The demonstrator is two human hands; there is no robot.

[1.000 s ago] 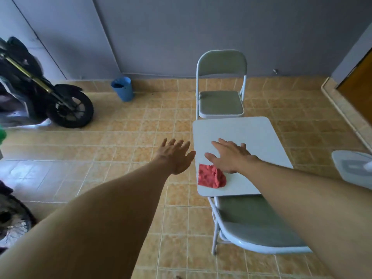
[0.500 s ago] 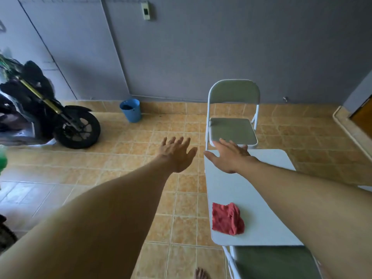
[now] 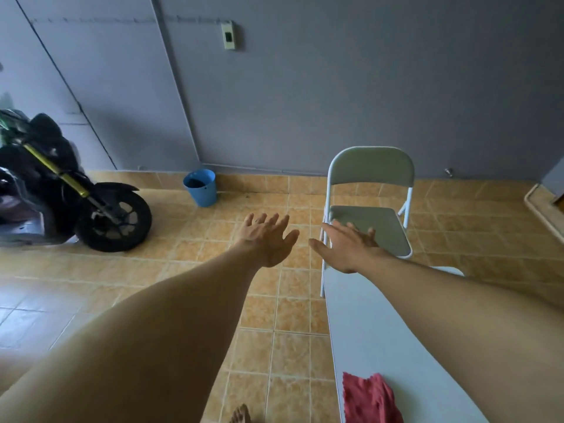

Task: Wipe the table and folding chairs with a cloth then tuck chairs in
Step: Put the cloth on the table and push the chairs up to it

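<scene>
A small white table (image 3: 366, 331) runs from the middle right down to the bottom edge. A crumpled red cloth (image 3: 369, 398) lies on its near left corner. Beyond the table's far end stands a white-framed folding chair (image 3: 370, 178) with a grey seat and back, facing me. My right hand (image 3: 348, 245) is stretched out flat over the table's far edge, in front of the chair seat, fingers straight and holding nothing. My left hand (image 3: 268, 236) is stretched out over the tiled floor left of the table, fingers spread and empty.
A black motorcycle (image 3: 61, 190) is parked at the left by the grey wall. A blue bucket (image 3: 201, 187) stands on the tiles at the foot of the wall. A bare foot (image 3: 241, 415) shows at the bottom edge. A raised floor edge (image 3: 543, 209) runs at far right.
The view has tilted up and forward: table and cloth slid toward the bottom, the near chair dropped out of view, the far chair looks closer. Both hands stay outstretched and empty.
</scene>
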